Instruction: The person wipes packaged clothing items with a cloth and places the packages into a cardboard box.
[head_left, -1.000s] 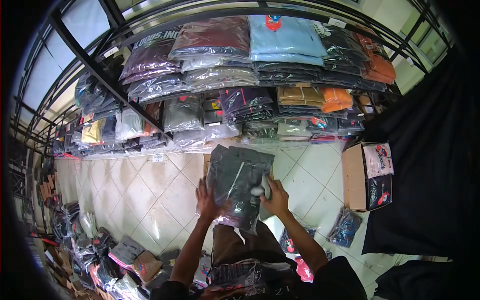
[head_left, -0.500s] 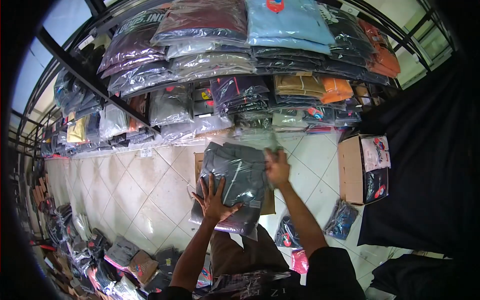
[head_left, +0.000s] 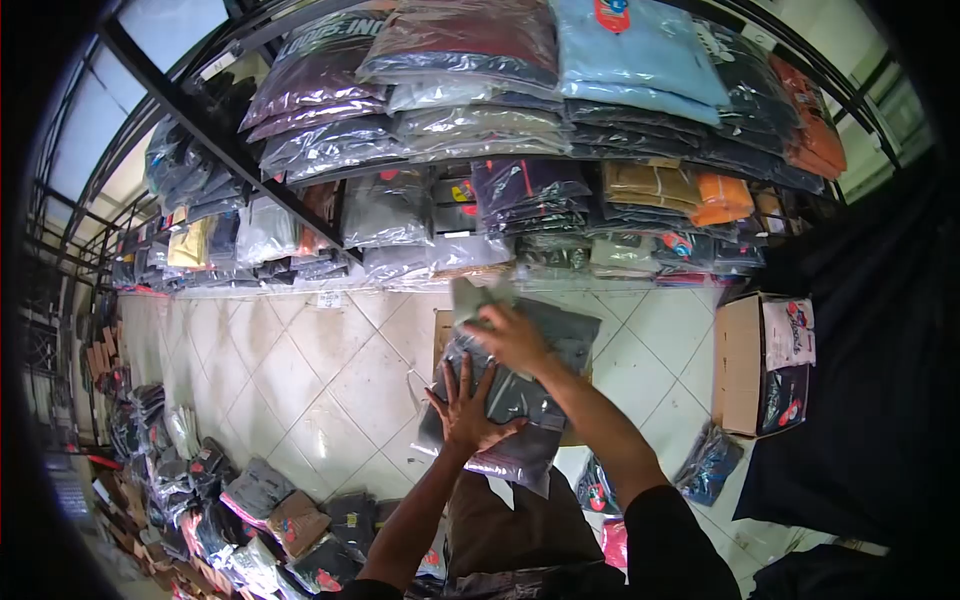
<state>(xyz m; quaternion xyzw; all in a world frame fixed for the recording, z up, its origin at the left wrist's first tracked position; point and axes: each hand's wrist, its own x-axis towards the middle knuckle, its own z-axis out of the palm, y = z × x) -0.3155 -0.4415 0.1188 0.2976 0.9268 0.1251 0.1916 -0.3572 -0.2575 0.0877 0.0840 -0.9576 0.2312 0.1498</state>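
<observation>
A dark grey folded garment in a clear plastic bag (head_left: 520, 400) lies in front of me, over a brown cardboard piece (head_left: 442, 335) that shows at its edges. My left hand (head_left: 474, 412) presses flat on the bag's lower left part, fingers spread. Above it, my right hand (head_left: 512, 335) is closed at the bag's upper left, with a blurred pale grey-green item at its fingers. What that item is cannot be made out.
Shelves ahead hold stacks of bagged garments, among them a light blue one (head_left: 640, 55). An open cardboard box (head_left: 738, 365) with bagged items stands right, near a bag on the floor (head_left: 709, 462) and black cloth (head_left: 850, 390). Bagged garments (head_left: 260, 495) are heaped lower left.
My right hand has moved from the bag's right side across to its upper left, with the pale item. My left hand stays spread on the bag. The view has shifted slightly.
</observation>
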